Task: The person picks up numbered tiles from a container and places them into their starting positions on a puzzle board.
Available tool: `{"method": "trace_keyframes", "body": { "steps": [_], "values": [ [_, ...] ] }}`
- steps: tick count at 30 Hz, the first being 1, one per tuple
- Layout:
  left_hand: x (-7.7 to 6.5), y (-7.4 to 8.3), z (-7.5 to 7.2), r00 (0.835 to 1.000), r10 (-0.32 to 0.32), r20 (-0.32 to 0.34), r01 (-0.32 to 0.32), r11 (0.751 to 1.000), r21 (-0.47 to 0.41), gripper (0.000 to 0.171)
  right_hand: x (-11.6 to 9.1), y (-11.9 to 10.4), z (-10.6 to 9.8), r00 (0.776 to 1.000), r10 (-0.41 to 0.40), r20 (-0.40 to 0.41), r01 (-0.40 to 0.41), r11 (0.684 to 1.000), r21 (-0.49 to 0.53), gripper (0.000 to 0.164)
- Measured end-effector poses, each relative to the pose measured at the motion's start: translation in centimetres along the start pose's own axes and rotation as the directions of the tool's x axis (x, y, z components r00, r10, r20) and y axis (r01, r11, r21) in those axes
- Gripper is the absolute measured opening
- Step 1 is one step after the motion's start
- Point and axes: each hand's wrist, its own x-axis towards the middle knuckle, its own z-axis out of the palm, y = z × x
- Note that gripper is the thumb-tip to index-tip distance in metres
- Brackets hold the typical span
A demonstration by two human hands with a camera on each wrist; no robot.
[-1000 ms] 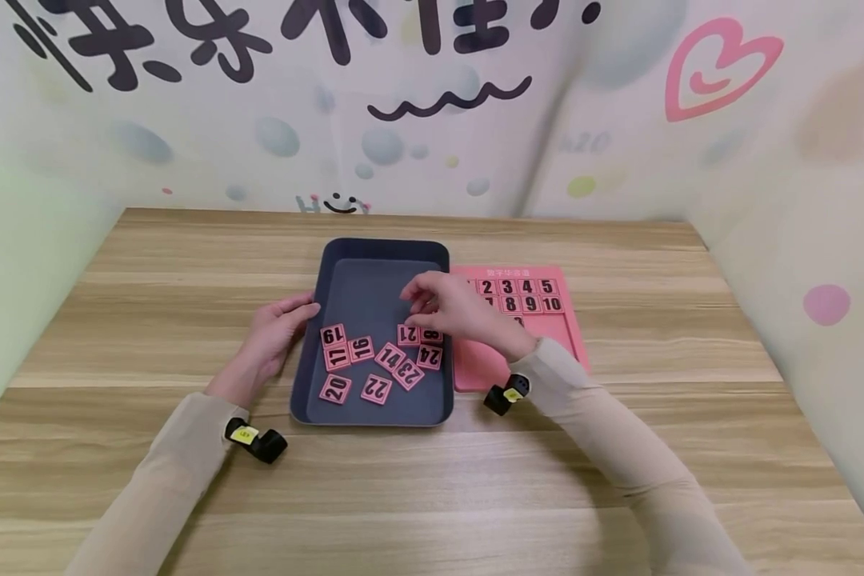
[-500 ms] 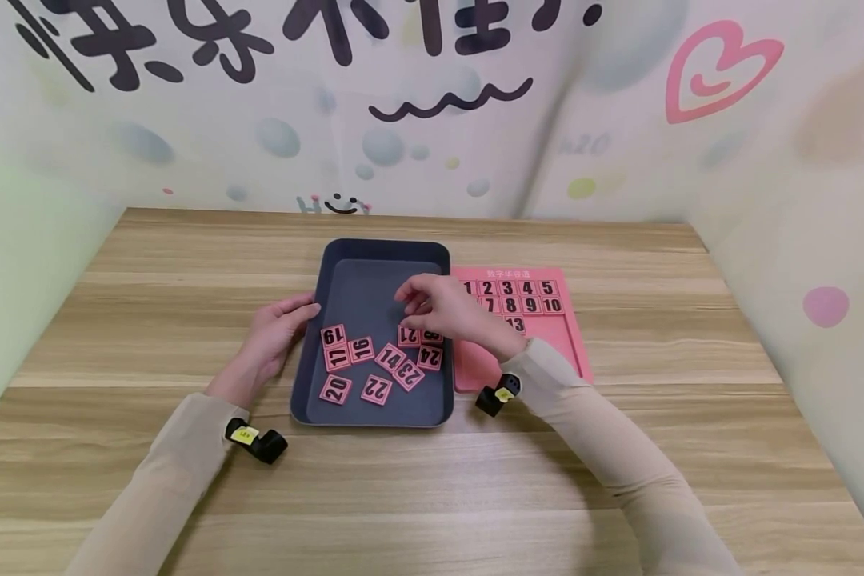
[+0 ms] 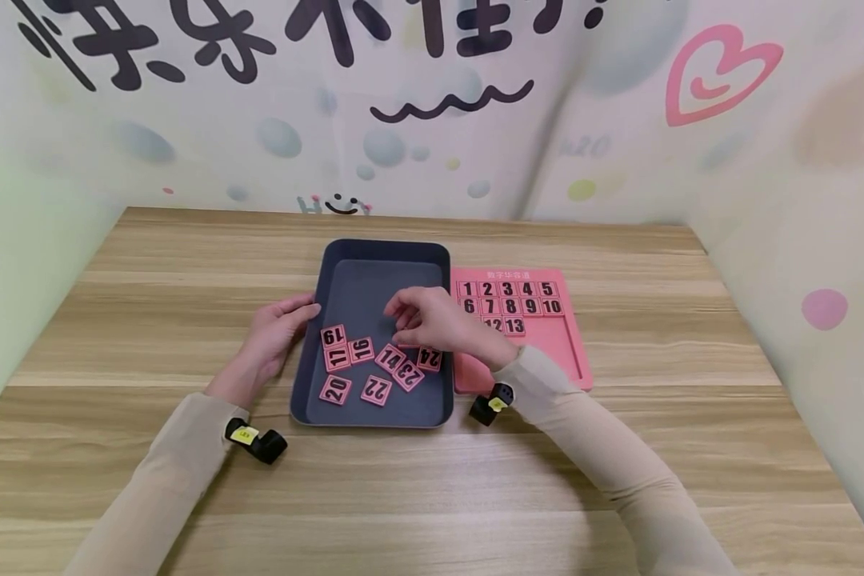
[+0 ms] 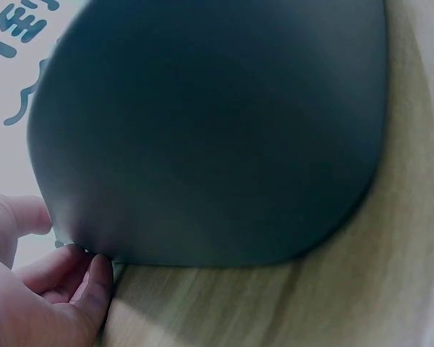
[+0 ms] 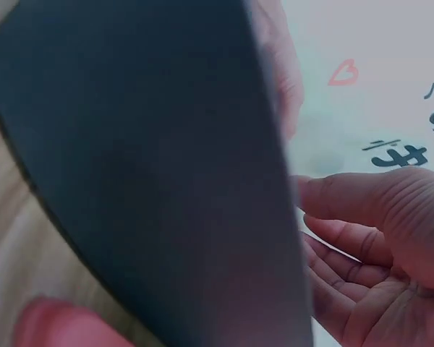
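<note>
My left hand grips the left side of the dark tray, its thumb on the rim. The left wrist view shows its fingertips against the tray's outer wall. My right hand hovers over the tray's right half, fingers loosely bent, with no tile visible between them. Beneath it, tile 24 partly shows; tiles close by are covered. Pink number tiles lie loose in the tray, among them 14, 23, 22, 16 and 20.
Against the tray's right side lies a pink board with number tiles in rows at its top; tile 13 ends the third row. My right forearm crosses the board's lower part. Behind the wooden table stands a printed wall.
My right hand has shifted slightly left and toward me over the tray, covering tile 21 and uncovering more tiles on the board. My left hand and the tray stay put.
</note>
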Motion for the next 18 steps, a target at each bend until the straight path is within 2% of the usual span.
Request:
{"method": "trace_keyframes", "body": {
  "steps": [5,12,18],
  "values": [
    [0.0,-0.1,0.0,1.000,0.008,0.000,-0.008,1.000,-0.021,0.051,0.0,0.1,0.8,0.999,-0.033,0.023,0.035,0.998,-0.061,0.025],
    [0.0,-0.2,-0.1,1.000,0.013,-0.003,-0.014,0.999,-0.030,0.051,0.0,0.0,1.9,0.998,0.024,0.063,-0.013,0.985,-0.170,0.024],
    [0.1,-0.2,0.0,1.000,0.007,0.003,-0.007,1.000,-0.029,0.052,0.0,-0.4,2.3,0.998,0.002,0.067,0.014,0.969,-0.247,0.023]
  ]
}}
